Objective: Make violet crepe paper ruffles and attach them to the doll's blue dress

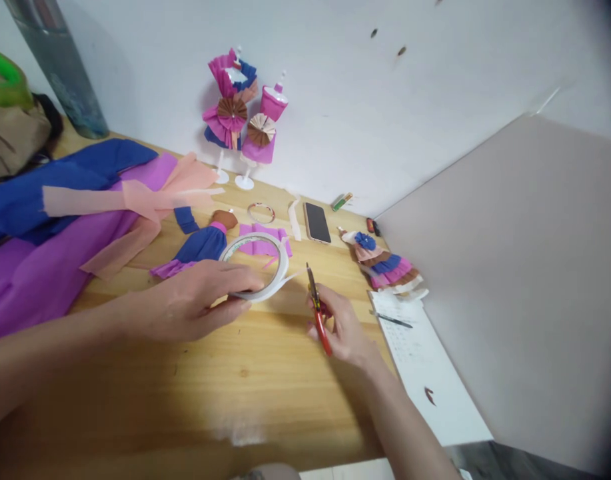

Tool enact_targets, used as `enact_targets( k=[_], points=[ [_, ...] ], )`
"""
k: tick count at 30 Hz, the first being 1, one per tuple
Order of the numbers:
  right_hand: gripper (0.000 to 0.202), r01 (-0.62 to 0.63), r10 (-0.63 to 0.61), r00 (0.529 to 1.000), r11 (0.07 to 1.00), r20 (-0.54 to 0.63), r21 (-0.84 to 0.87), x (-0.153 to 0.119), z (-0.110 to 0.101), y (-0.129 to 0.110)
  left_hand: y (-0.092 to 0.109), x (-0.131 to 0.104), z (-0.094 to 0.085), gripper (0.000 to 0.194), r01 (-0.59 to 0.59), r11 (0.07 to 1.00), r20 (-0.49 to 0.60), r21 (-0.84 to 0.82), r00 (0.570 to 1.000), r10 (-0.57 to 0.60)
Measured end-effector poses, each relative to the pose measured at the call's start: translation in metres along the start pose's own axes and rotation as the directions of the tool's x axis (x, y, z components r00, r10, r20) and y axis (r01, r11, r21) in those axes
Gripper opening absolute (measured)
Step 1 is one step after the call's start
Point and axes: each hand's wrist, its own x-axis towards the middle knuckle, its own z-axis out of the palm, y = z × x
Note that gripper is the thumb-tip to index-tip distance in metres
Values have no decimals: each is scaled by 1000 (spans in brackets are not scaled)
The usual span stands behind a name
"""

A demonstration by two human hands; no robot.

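one roll of tape (282, 274), likely light, firm and sticky-ended, is above the surface (255, 387), best held by its rim, where the left hand (192, 300) pinches it while the right hand (344, 328) grips scissors (318, 310).

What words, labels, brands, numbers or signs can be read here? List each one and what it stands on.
No text can be read with certainty.
White tape roll in the left hand: greenish print inside the ring, too small and blurred to read.
White sheet at the right: rows of faint marks, like writing, too blurred to read.
Phone: dark screen, no text visible.
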Motion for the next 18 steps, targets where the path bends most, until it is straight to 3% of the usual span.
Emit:
enact_targets(
  k=[5, 11, 18],
  points=[
    [26, 120, -131, 991, 972, -42, -203, 2, 9, 0, 5, 2, -1, 18, 79, 990, 52, -114, 996, -74],
    [20, 143, -187, 979, 909, -78, -391, 3, 10, -8, 8, 5, 2, 21, 191, 952, 123, -239, 978, -166],
    [12, 204, -351, 927, 768, -132, -607, 7, 5, -15, 8, 4, 9, 20, 231, 950, 108, -208, 971, -213]
  ],
)
